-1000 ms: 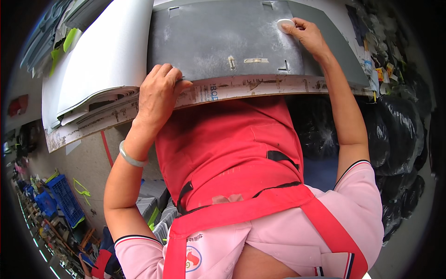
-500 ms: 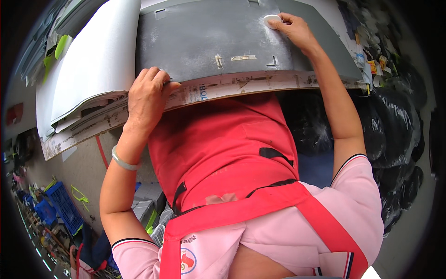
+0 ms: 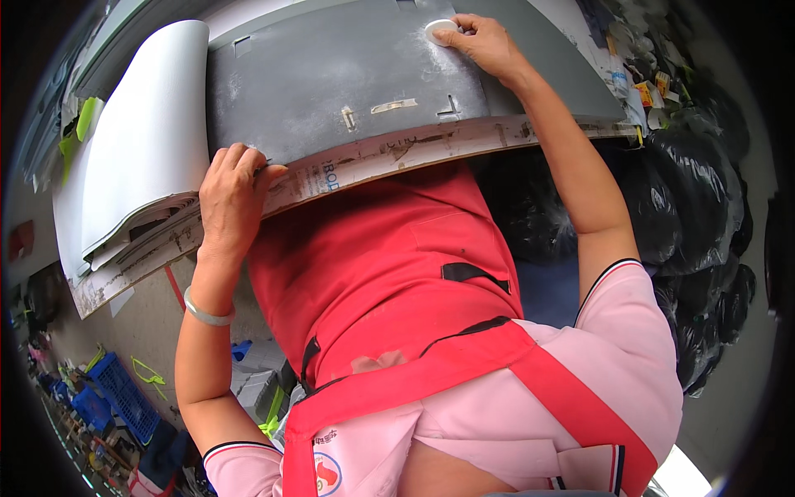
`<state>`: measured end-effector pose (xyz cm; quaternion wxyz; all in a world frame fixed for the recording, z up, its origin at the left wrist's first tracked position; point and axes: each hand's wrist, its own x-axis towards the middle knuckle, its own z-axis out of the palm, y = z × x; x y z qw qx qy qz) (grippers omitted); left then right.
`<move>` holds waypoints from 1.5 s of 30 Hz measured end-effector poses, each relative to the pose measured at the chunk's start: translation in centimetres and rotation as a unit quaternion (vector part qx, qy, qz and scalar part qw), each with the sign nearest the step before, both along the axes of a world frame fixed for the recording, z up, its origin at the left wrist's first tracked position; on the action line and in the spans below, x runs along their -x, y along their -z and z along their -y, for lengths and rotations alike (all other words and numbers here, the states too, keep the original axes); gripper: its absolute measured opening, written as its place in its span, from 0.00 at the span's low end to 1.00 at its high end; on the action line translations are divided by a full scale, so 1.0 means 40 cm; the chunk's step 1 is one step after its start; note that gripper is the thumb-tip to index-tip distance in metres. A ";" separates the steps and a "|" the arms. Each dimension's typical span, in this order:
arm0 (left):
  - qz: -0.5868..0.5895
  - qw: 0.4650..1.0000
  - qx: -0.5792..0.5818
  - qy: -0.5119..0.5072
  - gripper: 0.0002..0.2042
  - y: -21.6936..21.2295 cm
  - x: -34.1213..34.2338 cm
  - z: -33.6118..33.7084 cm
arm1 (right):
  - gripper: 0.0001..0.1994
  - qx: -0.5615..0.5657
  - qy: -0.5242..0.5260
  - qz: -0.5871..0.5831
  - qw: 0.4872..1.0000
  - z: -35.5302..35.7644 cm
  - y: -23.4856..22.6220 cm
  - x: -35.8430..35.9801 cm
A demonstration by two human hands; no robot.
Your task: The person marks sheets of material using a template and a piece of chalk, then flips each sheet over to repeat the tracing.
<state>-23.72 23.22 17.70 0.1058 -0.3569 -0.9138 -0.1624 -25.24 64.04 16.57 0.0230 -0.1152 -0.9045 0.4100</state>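
Note:
A dark grey template sheet [image 3: 323, 83] with small cut-out slots and tape patches lies on the table. My right hand [image 3: 484, 45] pinches a white round disc [image 3: 440, 32] flat against the sheet's far right part. White powdery smears surround the disc and mark other spots on the sheet. My left hand [image 3: 234, 199] is closed at the sheet's near left corner, its fingers and thumb gripping the edge. Just left of that hand rises a folded stack of white sheet material [image 3: 149, 124]. Beneath the template, more grey material [image 3: 555, 66] extends to the right.
The worn table edge [image 3: 373, 153] runs close in front of my red apron. Black plastic bags [image 3: 696, 190] pile up on the right, beside small packets [image 3: 650, 93]. At lower left stand a blue crate [image 3: 124, 398] and a green hanger [image 3: 149, 377].
The view has turned slightly, so the table and both hands appear further left. The disc stays at nearly the same place on the sheet, and the left hand keeps its corner.

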 end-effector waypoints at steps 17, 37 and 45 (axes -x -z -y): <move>0.009 1.000 0.013 0.003 0.13 -0.014 -0.003 0.000 | 0.25 -0.048 -0.006 -0.023 0.999 0.007 0.009 0.005; -0.041 0.995 -0.086 0.034 0.05 0.094 0.065 -0.313 | 0.07 0.133 -0.031 -0.029 0.990 0.070 -0.063 -0.152; -0.046 0.996 -0.070 0.018 0.14 0.101 0.065 -0.331 | 0.06 -0.093 -0.128 -0.078 0.984 0.103 -0.087 -0.256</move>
